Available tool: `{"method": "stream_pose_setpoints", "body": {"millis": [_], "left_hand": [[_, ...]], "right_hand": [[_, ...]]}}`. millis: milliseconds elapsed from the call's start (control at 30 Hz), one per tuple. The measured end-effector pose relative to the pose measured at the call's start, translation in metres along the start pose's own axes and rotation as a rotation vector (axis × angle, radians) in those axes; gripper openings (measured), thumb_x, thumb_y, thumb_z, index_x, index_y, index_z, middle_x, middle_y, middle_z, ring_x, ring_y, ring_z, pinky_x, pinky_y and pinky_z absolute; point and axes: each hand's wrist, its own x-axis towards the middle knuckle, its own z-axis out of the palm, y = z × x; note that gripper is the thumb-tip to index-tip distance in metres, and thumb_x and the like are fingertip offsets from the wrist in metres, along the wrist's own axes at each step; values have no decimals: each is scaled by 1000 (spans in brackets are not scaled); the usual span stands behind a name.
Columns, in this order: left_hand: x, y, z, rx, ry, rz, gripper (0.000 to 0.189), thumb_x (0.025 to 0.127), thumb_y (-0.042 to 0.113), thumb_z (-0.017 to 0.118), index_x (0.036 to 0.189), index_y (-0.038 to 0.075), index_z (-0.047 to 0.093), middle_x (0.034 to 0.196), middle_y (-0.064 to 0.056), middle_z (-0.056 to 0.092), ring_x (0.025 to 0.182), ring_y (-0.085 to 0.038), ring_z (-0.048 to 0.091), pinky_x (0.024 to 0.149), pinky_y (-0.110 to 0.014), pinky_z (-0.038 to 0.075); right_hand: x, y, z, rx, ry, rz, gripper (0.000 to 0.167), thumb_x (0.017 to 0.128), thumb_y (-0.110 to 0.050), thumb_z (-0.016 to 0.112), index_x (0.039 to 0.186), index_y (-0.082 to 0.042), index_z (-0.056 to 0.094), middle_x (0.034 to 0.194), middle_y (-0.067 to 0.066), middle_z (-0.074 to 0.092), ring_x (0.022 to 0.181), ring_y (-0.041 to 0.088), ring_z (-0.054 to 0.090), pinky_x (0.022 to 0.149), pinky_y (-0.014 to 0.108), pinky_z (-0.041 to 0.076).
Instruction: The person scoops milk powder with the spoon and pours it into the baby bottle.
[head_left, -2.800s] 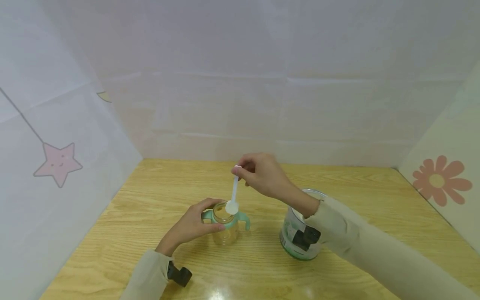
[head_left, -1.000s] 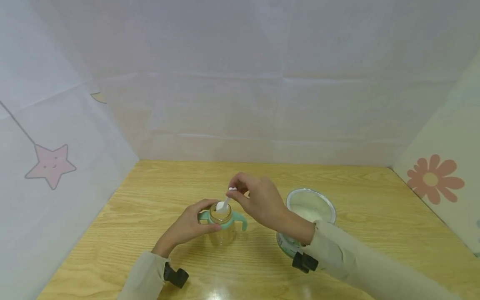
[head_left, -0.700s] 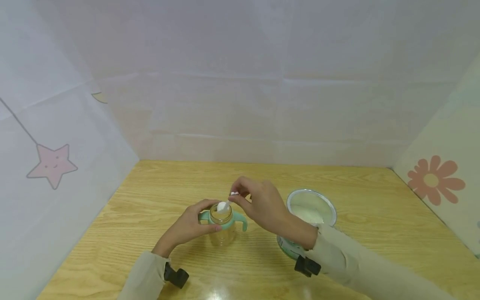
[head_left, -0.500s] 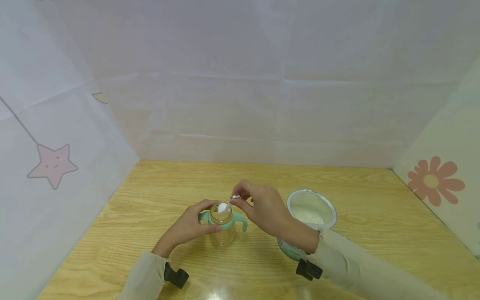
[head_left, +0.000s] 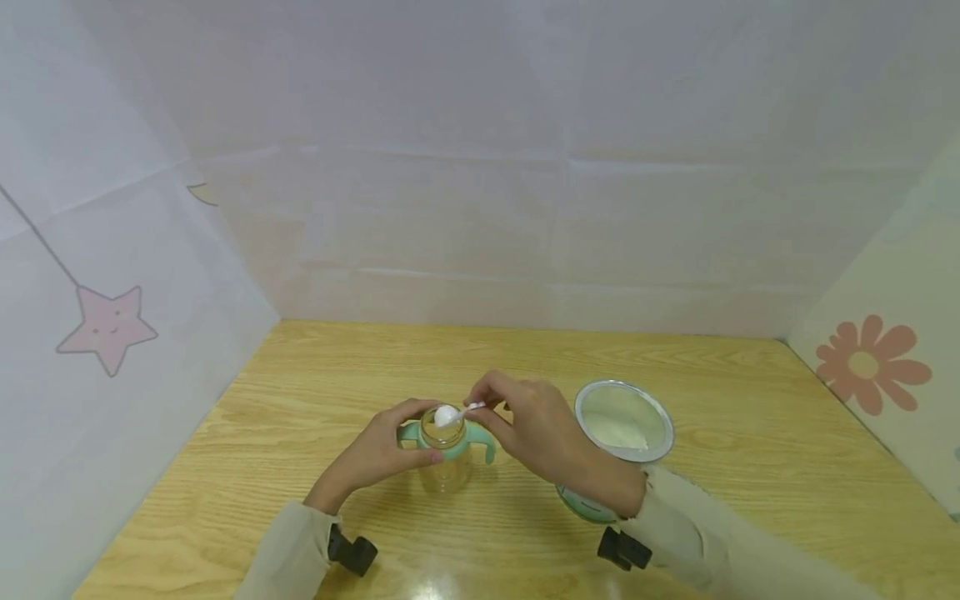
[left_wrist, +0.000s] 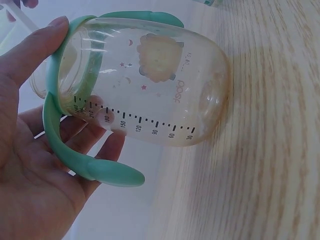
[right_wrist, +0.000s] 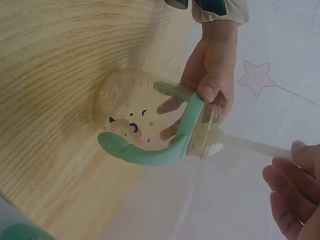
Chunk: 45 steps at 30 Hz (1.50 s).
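A clear baby bottle (head_left: 446,475) with a mint-green two-handled collar (left_wrist: 54,85) stands upright, uncapped, on the table. My left hand (head_left: 382,450) grips it round the collar and neck, thumb on the near side and fingers behind. My right hand (head_left: 536,429) pinches the end of a white scoop's handle between thumb and fingers. The scoop's bowl (head_left: 446,415) is at the bottle's mouth, its handle (right_wrist: 255,146) slanting out to the right. Whether powder is left in the bowl cannot be told. Inside the bottle no powder or liquid shows clearly.
An uncovered can (head_left: 626,454) of pale powder (head_left: 618,432) stands at the right, partly behind my right forearm. The wooden table (head_left: 360,367) meets white sheets behind and at the left, with a printed star (head_left: 111,329). A printed flower (head_left: 870,365) marks the right sheet.
From above the bottle, the scoop came down to its mouth. Over the last second my right hand moved slightly right and nearer, and the handle tipped flatter. My left hand kept its grip.
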Motion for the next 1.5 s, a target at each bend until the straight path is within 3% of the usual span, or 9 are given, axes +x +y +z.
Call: {"method": "stream_pose_setpoints", "body": {"millis": [367, 833, 1133, 1500], "left_hand": [[0, 0, 0, 4, 0, -3, 59, 85, 25, 73, 136, 10, 48, 124, -13, 55, 108, -26, 55, 88, -45, 51], [0, 1, 0, 15, -5, -3, 58, 86, 25, 72, 136, 9, 48, 123, -12, 56, 108, -24, 55, 87, -38, 51], [1, 1, 0, 22, -1, -4, 59, 85, 25, 73, 136, 9, 48, 122, -11, 56, 106, -23, 55, 87, -40, 51], [0, 1, 0, 31, 5, -2, 59, 85, 25, 73, 136, 9, 48, 123, -11, 56, 108, -24, 55, 88, -43, 51]], "right_hand": [[-7, 1, 0, -25, 3, -69, 15, 81, -13, 75, 89, -11, 63, 80, -3, 70, 66, 7, 63, 58, 17, 47], [-19, 6, 3, -68, 9, -129, 22, 76, -15, 78, 90, -12, 61, 86, -4, 72, 70, 11, 66, 63, 23, 53], [-24, 8, 7, -99, 46, -205, 28, 70, -13, 82, 85, -11, 58, 87, -3, 74, 70, 10, 67, 64, 22, 54], [-25, 10, 9, -97, 52, -224, 29, 69, -11, 82, 83, -11, 57, 87, -2, 74, 68, 10, 67, 62, 20, 51]]}}
